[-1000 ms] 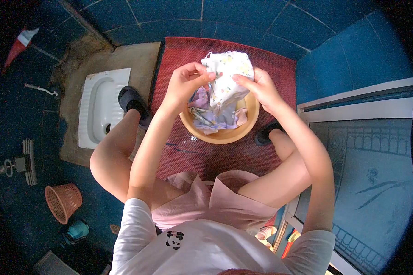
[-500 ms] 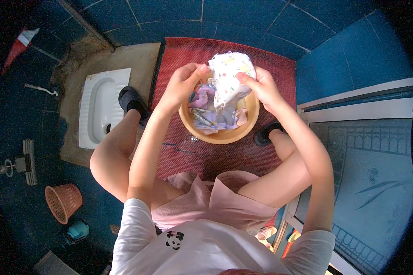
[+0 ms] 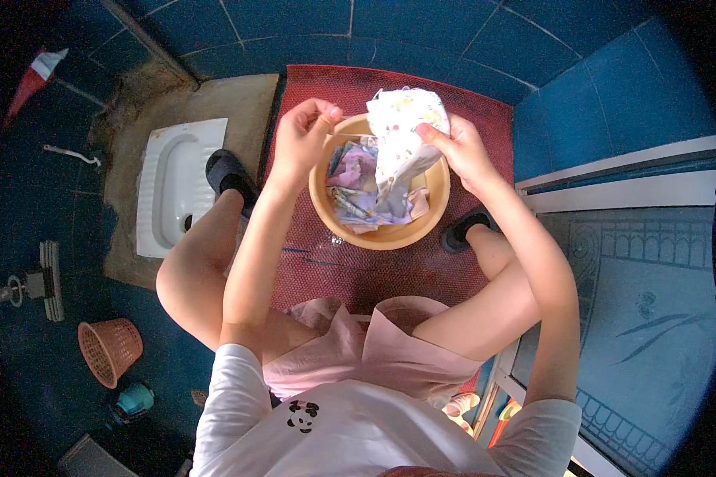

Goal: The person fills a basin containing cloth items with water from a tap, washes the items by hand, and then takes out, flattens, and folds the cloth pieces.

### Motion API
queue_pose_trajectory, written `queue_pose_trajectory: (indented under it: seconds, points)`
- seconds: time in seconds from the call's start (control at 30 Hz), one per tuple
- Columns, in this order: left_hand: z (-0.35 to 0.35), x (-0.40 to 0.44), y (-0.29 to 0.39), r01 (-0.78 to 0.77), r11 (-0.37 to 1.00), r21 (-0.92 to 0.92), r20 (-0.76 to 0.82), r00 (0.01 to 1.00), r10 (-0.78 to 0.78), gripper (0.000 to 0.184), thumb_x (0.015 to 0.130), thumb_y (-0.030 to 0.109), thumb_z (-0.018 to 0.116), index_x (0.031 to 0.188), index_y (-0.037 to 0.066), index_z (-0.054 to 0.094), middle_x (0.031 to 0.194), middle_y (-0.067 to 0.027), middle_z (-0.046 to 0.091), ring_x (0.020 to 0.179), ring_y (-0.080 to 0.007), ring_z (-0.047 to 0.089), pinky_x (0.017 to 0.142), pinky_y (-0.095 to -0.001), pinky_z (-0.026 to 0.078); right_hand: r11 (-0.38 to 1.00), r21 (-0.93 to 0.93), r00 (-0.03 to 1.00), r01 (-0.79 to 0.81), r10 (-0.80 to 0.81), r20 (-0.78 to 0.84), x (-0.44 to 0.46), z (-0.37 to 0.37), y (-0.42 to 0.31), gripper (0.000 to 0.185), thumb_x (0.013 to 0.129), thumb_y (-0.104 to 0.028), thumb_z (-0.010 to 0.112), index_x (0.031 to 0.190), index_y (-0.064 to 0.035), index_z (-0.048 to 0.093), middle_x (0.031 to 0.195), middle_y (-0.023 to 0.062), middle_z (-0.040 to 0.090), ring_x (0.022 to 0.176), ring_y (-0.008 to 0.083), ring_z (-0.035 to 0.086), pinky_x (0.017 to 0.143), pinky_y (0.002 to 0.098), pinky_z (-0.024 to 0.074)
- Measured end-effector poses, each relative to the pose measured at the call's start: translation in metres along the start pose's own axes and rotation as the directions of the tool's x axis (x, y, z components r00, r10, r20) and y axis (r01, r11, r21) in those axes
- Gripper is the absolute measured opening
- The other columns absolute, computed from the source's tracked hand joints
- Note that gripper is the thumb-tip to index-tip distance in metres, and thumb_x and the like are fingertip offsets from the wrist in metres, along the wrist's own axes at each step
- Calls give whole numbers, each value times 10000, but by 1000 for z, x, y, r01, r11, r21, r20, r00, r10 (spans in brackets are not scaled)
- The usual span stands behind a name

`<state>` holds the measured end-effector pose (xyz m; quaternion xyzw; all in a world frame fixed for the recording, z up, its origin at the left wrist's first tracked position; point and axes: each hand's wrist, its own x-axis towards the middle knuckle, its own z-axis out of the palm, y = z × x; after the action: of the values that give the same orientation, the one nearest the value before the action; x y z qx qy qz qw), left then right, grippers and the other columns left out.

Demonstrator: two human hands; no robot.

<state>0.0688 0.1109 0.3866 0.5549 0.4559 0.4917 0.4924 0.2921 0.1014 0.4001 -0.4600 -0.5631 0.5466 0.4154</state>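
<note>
A white cloth with a small floral print [image 3: 406, 131] hangs over a yellow basin [image 3: 395, 240]. Its right side is pinched in my right hand [image 3: 461, 151], thumb on top. To the left of the cloth, my left hand [image 3: 305, 137] has its thumb and forefinger pressed together on a thin white thread or strap that stretches toward the cloth. Inside the basin lie purple, lilac and pinkish cloths [image 3: 354, 171], partly hidden under the floral one.
The basin stands on a red mat [image 3: 326, 274]. A squat toilet [image 3: 167, 175] is on the left, with a pink basket [image 3: 110, 352] below it. Blue tiled wall [image 3: 422, 40] runs along the top; a glass door [image 3: 652, 310] is at the right.
My left hand has moved left, away from the floral cloth, and the thin thread or strap now shows stretched between them. The cloth and my right hand have shifted slightly right.
</note>
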Motion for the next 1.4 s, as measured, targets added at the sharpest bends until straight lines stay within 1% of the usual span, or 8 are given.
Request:
queue_pose_trajectory:
  seconds: [0.13, 0.43, 0.87, 0.97, 1.03, 1.2, 1.33, 1.4]
  points:
    - [-11, 3, 0, 42, 995, -91, -32, 998, -45, 121, 825, 147, 507, 780, 40, 539, 700, 32, 510, 647, -37, 434, 580, -172, 343, 996, 84, 999, 29, -28, -16, -2, -5, -7, 254, 783, -182, 570, 957, 2, 543, 891, 60, 592, 798, 115, 548, 728, 253, 424]
    - [15, -9, 3, 92, 993, -68, 305, 950, -67, 305, 829, 301, 482, 763, 21, 583, 714, 18, 519, 669, -37, 426, 587, -184, 333, 997, 78, 1000, 3, -5, 21, 1, 1, -6, 235, 783, -174, 571, 942, -2, 554, 887, 53, 592, 796, 107, 543, 718, 253, 427]
    - [8, -3, -1, 9, 992, 124, 101, 995, -22, 148, 769, 157, 569, 739, 15, 599, 622, -6, 562, 586, -44, 488, 538, -190, 385, 1000, -3, 999, 3, -3, 32, 1, 2, -5, 221, 788, -141, 557, 956, 3, 547, 895, 55, 590, 803, 110, 543, 727, 257, 428]
    - [3, -2, 0, -29, 984, 176, 101, 995, 11, 138, 807, 123, 521, 776, -1, 572, 745, -18, 586, 726, -55, 510, 655, -198, 400, 1000, 13, 999, 17, -18, 26, -1, 3, -9, 226, 789, -149, 557, 958, 2, 546, 901, 58, 589, 806, 110, 543, 728, 257, 426]
    - [-4, 1, -4, -165, 913, 373, -52, 979, 198, 123, 803, 110, 523, 780, -2, 569, 747, -8, 576, 727, -46, 499, 657, -196, 395, 999, 22, 1000, 26, -26, 14, 0, -1, -8, 228, 790, -157, 557, 956, 0, 547, 902, 56, 588, 808, 108, 542, 729, 254, 425]
    - [-35, 11, -8, -92, 996, 3, -242, 966, 90, 161, 824, 192, 514, 835, 35, 550, 719, 16, 530, 648, -43, 450, 575, -178, 352, 998, 63, 999, 28, -27, -25, 1, -15, -8, 243, 792, -184, 559, 958, -7, 548, 906, 52, 586, 814, 104, 540, 731, 246, 419]
    - [-32, 8, -3, 108, 963, -245, -98, 986, -135, 142, 839, 201, 472, 853, 71, 526, 738, 26, 520, 632, -49, 451, 545, -172, 335, 996, 92, 999, -3, 7, -50, 2, -19, -11, 260, 794, -190, 557, 977, -7, 537, 921, 54, 582, 819, 109, 542, 732, 246, 419]
    - [-16, 3, 0, 129, 983, -134, 18, 992, -128, 123, 834, 170, 465, 868, 71, 530, 771, 27, 523, 694, -53, 471, 574, -175, 357, 993, 116, 998, -10, 17, -56, 3, -18, -12, 266, 793, -191, 558, 982, -6, 533, 926, 56, 581, 819, 112, 543, 731, 247, 420]
